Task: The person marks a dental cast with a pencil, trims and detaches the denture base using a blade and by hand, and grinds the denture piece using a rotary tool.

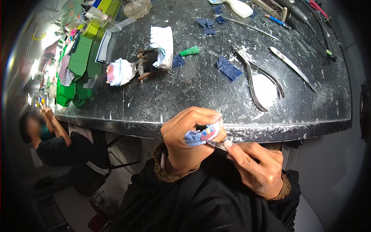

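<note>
My left hand (189,129) is curled around a small dental piece (209,133) with a pink base, blue patches and a white part. Pale blue crumpled material (194,138) sits against it within the same grip. My right hand (259,166) grips a small knife (217,145), its dark blade touching or very close to the lower edge of the piece. Most of the knife's handle is hidden by my fingers. Both hands are in front of the bench's near edge.
On the dusty black bench (181,94) lie pliers (251,71), a silver blade tool (290,63), blue sheet scraps (229,69) and a green cap (189,51). A hinged articulator (142,65) joins plaster casts (165,40). Green bins (79,56) stand left. Another person (58,141) sits far left.
</note>
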`<state>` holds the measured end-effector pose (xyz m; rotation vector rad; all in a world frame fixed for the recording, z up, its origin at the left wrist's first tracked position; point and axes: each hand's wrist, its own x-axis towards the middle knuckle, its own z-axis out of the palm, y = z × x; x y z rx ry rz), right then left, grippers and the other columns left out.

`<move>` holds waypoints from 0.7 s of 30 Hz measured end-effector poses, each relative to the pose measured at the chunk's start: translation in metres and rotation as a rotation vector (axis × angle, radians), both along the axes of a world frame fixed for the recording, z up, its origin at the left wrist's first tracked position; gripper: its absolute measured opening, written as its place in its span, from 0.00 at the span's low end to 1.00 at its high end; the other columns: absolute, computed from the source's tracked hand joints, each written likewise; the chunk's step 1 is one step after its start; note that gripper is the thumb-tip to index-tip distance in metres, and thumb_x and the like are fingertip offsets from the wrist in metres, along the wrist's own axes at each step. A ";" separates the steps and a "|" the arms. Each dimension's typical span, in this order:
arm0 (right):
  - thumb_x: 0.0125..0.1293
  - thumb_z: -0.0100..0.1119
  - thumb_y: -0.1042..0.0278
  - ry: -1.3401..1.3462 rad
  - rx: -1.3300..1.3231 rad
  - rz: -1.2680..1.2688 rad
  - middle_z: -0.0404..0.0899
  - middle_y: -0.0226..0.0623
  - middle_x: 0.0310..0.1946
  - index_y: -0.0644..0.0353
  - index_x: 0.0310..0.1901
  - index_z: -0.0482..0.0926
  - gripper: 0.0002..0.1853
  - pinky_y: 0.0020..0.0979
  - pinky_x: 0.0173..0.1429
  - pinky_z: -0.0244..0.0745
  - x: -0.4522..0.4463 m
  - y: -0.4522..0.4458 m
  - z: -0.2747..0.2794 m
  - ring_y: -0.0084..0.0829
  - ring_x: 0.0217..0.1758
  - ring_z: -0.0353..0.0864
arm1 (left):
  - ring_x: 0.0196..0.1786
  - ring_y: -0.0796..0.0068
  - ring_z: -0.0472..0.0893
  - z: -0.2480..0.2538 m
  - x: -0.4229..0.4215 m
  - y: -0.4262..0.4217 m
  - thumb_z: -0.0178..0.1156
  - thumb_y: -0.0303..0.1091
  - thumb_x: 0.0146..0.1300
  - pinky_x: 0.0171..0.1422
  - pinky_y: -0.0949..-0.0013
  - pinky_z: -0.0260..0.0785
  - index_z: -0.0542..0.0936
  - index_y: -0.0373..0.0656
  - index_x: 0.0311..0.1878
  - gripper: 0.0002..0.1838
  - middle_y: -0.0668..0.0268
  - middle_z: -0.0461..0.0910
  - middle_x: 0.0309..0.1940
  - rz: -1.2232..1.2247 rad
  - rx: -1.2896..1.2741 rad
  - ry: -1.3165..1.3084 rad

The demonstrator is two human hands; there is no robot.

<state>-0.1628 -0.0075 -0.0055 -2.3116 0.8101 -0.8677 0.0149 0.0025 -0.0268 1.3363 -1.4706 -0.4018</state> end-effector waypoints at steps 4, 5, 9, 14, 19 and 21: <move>0.47 0.65 0.79 0.021 -0.019 0.028 0.76 0.29 0.27 0.59 0.51 0.79 0.25 0.22 0.21 0.71 -0.001 -0.002 -0.002 0.21 0.20 0.74 | 0.31 0.76 0.83 -0.001 -0.002 0.000 0.69 0.15 0.40 0.32 0.77 0.74 0.74 0.40 0.29 0.15 0.58 0.82 0.29 0.021 -0.028 -0.025; 0.46 0.65 0.79 -0.003 -0.014 0.014 0.76 0.30 0.27 0.59 0.51 0.79 0.25 0.22 0.21 0.71 0.000 -0.001 -0.005 0.21 0.20 0.74 | 0.31 0.76 0.83 0.000 -0.003 -0.001 0.69 0.15 0.40 0.32 0.77 0.74 0.74 0.40 0.29 0.15 0.59 0.82 0.28 0.033 -0.036 -0.039; 0.46 0.64 0.81 -0.114 0.019 -0.045 0.75 0.31 0.26 0.61 0.52 0.78 0.26 0.24 0.22 0.72 0.009 0.007 -0.020 0.22 0.21 0.75 | 0.30 0.76 0.83 -0.004 -0.005 0.000 0.69 0.16 0.40 0.32 0.77 0.74 0.74 0.41 0.30 0.15 0.60 0.82 0.27 0.074 -0.061 -0.081; 0.46 0.65 0.83 -0.221 0.155 -0.064 0.75 0.33 0.24 0.64 0.51 0.78 0.26 0.26 0.22 0.71 0.016 0.015 -0.021 0.24 0.21 0.76 | 0.29 0.75 0.83 -0.003 -0.003 -0.002 0.70 0.18 0.40 0.32 0.77 0.74 0.73 0.42 0.30 0.16 0.60 0.82 0.27 0.084 -0.109 -0.144; 0.46 0.67 0.83 -0.228 0.241 -0.016 0.75 0.33 0.21 0.62 0.49 0.80 0.24 0.25 0.20 0.68 0.013 0.008 -0.012 0.24 0.18 0.74 | 0.30 0.72 0.84 -0.002 -0.002 0.001 0.71 0.18 0.38 0.33 0.75 0.75 0.74 0.42 0.31 0.17 0.60 0.82 0.28 0.043 -0.037 -0.030; 0.46 0.67 0.81 -0.168 0.165 0.000 0.74 0.31 0.20 0.60 0.48 0.81 0.23 0.23 0.20 0.67 0.006 0.001 -0.008 0.22 0.17 0.73 | 0.32 0.70 0.84 -0.002 -0.003 0.003 0.71 0.17 0.37 0.34 0.74 0.75 0.77 0.40 0.31 0.17 0.60 0.83 0.30 0.037 0.007 0.085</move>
